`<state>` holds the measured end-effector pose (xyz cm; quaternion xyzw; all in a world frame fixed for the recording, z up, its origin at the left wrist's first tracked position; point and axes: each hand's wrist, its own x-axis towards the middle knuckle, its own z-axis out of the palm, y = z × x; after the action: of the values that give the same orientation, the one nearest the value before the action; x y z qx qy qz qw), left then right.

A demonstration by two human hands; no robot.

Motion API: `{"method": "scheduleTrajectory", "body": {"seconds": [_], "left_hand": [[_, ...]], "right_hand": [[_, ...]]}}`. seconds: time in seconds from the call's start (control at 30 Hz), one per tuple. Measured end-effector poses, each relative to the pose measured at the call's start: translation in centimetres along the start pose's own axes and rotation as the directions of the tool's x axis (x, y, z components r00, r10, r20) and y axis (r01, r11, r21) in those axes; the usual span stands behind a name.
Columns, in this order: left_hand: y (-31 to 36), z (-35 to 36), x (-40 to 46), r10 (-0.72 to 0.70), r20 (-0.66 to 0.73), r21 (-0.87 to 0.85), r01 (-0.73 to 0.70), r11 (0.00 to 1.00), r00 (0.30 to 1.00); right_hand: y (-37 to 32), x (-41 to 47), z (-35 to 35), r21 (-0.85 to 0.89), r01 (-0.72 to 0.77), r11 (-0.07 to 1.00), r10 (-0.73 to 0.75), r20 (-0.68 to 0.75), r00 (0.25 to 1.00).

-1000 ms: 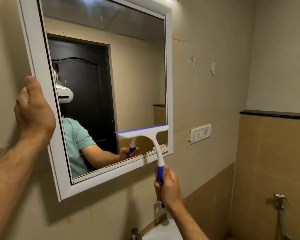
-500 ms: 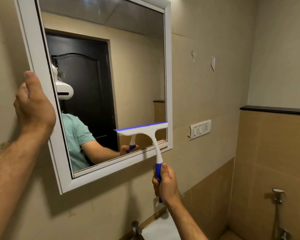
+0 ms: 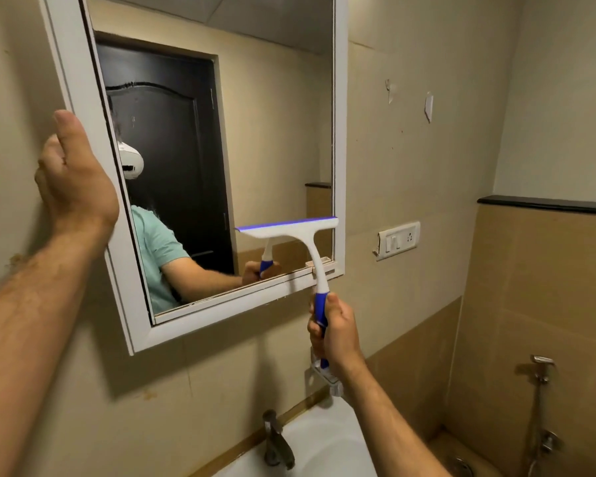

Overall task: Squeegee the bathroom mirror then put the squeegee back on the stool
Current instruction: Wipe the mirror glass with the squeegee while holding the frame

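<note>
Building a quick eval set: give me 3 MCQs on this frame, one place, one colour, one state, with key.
1. Where on the mirror is the squeegee blade?
A. top left
B. lower right
C. centre left

2. What colour is the squeegee's grip?
A. blue
B. red
C. black

3. What is the left hand doing?
A. hanging idle
B. turning the tap
C. resting on the mirror's left frame edge

Key: 1 B, the blade lies across the glass near the bottom right corner. 2 A, blue shows above the right hand gripping it. 3 C, the palm lies along the white frame.
</note>
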<state>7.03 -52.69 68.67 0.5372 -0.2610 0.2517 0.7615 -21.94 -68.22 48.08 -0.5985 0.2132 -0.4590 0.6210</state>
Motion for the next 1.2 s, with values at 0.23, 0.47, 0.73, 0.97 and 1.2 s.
{"method": "scheduleTrajectory", "body": {"seconds": [0.23, 0.47, 0.73, 0.97, 1.2], "left_hand": [[4.0, 0.0, -2.6, -0.005, -0.018, 0.015, 0.005, 1.0, 1.0], [5.2, -0.1, -4.0, -0.006, -0.013, 0.134, 0.007, 0.991, 1.0], [5.3, -0.3, -4.2, 0.004, -0.011, 0.147, -0.002, 0.989, 1.0], [5.4, -0.4, -4.3, -0.006, 0.002, 0.143, 0.006, 0.99, 1.0], [5.5, -0.4, -4.4, 0.008, -0.008, 0.197, -0.007, 0.98, 1.0]], "right_hand": [[0.5, -1.1, -0.3, -0.061, 0.026, 0.998, -0.028, -0.03, 0.999], [-0.1, 0.2, -0.2, -0.061, 0.005, 0.998, -0.005, 0.009, 1.0], [2.8, -2.6, -1.6, -0.106, 0.007, 0.994, -0.014, -0.066, 0.998], [-0.1, -0.2, -0.4, -0.092, 0.005, 0.996, -0.009, -0.042, 0.999], [3.7, -2.1, -1.3, -0.084, -0.019, 0.996, 0.013, -0.071, 0.997]]}}
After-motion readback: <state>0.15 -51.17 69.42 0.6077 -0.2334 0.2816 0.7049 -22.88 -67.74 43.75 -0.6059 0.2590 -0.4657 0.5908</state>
